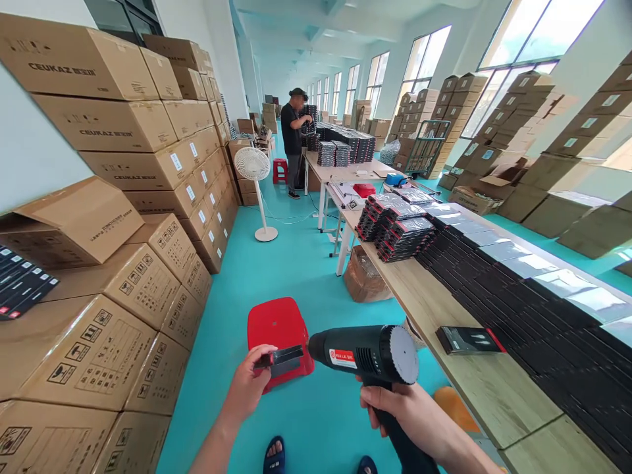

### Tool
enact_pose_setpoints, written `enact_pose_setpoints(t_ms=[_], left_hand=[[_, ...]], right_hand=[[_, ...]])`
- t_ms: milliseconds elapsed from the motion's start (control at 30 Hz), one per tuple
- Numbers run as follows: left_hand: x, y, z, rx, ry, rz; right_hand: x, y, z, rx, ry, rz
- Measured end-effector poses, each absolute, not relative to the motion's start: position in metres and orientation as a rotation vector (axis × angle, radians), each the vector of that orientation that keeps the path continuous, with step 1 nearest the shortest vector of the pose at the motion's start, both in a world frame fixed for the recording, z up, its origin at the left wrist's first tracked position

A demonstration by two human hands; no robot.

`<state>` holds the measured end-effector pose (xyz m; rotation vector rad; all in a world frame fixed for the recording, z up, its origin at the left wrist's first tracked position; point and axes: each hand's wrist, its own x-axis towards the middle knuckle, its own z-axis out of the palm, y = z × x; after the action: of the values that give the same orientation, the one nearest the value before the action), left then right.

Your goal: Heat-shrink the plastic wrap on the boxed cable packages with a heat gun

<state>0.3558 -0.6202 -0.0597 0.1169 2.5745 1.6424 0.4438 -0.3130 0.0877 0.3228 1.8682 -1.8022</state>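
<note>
Head view. The left hand [253, 383] holds a slim, flat black box with a glossy surface [287, 357] by its near-left end, fingers pinched narrow on that end alone. The rest of the box juts out past them to the right, free of any grip. The right hand [403, 409] has its fingers wrapped round the handle of a dark grey pistol-shaped tool with a red-and-white label [368, 355], apparently a hot-air gun. The nozzle points left at the free end of the box, just beside it; contact cannot be made out, nor whether the tool is running.

The box is up in the air, in line of sight over a red plastic stool [277, 319] on the turquoise floor [224, 342]. The light wooden table [526, 395] stands to the right, with a flat black box with a red edge [471, 340] lying on it near long rows of black boxes [548, 322].

Handling, as judged: a small gap between nozzle and box, even sweeps rather than dwelling on one spot, and the box turned so each face gets its share. The left fingers are best kept at the far end, out of the nozzle's line.
</note>
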Motion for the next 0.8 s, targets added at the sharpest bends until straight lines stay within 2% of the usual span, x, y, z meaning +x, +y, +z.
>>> enact_pose_setpoints(t_ms=[167, 467, 633, 800], left_hand=[[0.354, -0.618, -0.063, 0.138, 2.736, 1.472], [0.352, -0.624, -0.070, 0.228, 2.919, 1.283], [0.351, -0.623, -0.069, 0.240, 2.921, 1.319], [0.354, -0.630, -0.070, 0.044, 2.794, 1.533]], right_hand=[[0.443, -0.331, 0.091, 0.162, 1.781, -1.810], [0.434, -0.338, 0.093, 0.154, 1.783, -1.821], [0.432, -0.344, 0.094, 0.160, 1.789, -1.761], [0.429, -0.325, 0.092, 0.352, 1.965, -1.764]])
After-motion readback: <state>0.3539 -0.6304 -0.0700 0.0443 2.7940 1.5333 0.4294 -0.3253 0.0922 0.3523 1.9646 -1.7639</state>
